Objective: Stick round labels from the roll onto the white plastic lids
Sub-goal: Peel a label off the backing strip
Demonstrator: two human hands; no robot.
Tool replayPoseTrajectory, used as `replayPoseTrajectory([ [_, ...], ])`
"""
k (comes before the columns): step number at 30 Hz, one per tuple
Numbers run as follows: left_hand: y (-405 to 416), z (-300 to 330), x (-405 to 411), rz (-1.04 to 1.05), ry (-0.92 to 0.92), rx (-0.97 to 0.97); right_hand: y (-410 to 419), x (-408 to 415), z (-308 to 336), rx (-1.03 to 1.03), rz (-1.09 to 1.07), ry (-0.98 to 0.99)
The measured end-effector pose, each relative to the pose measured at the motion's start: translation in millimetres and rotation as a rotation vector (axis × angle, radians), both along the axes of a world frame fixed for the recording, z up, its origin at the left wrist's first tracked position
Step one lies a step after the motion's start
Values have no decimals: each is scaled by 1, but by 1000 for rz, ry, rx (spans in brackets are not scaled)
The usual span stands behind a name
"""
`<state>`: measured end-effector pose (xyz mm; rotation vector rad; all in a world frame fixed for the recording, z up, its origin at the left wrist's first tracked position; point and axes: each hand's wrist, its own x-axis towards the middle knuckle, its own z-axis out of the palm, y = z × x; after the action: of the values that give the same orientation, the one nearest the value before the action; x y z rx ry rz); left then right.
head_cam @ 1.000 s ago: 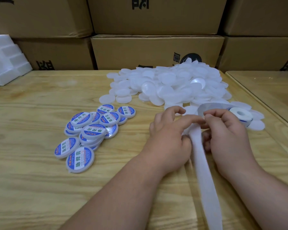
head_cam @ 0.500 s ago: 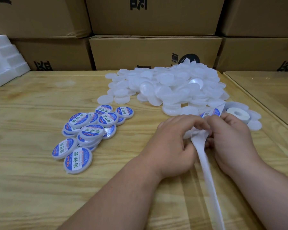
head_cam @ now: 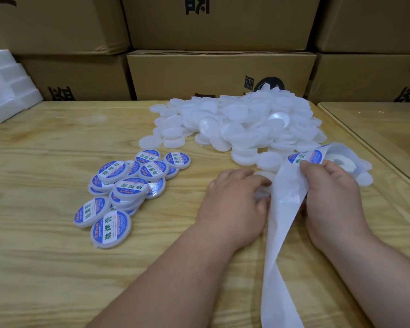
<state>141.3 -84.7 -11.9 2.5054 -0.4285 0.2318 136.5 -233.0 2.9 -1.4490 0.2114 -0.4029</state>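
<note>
My left hand (head_cam: 234,200) holds a plain white lid (head_cam: 262,190) on the table, fingers curled over it, so most of it is hidden. My right hand (head_cam: 329,195) grips the white backing strip (head_cam: 284,209) where a blue and white round label (head_cam: 305,157) stands half peeled above my fingertips. The label roll (head_cam: 341,160) lies just behind my right hand. A big heap of unlabelled white lids (head_cam: 242,124) fills the table's far middle. Several labelled lids (head_cam: 126,188) lie in a pile to the left.
The wooden table (head_cam: 57,268) carries everything. The loose backing strip trails toward the near edge. Cardboard boxes (head_cam: 220,74) are stacked along the back. White foam blocks (head_cam: 5,88) sit at the far left. A second tabletop (head_cam: 384,129) adjoins on the right.
My hands have drawn the strip toward me. A label that was out of sight now stands peeled above my right fingers, and the strip has opened out flatter between my hands.
</note>
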Motion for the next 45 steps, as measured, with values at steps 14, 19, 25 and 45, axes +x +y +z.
replayPoseTrajectory([
  [14, 3, 9, 3, 138, -35, -575, 4, -1, -3, -116, 102, -51],
  [19, 3, 14, 0, 106, 16, -901, 9, -3, -5, -297, 230, -80],
  [25, 3, 13, 2, 61, 7, -886, 15, -7, 1, -308, 249, -77],
  [45, 1, 10, 1, 6, 44, -766, 11, -6, -5, -222, 272, -125],
])
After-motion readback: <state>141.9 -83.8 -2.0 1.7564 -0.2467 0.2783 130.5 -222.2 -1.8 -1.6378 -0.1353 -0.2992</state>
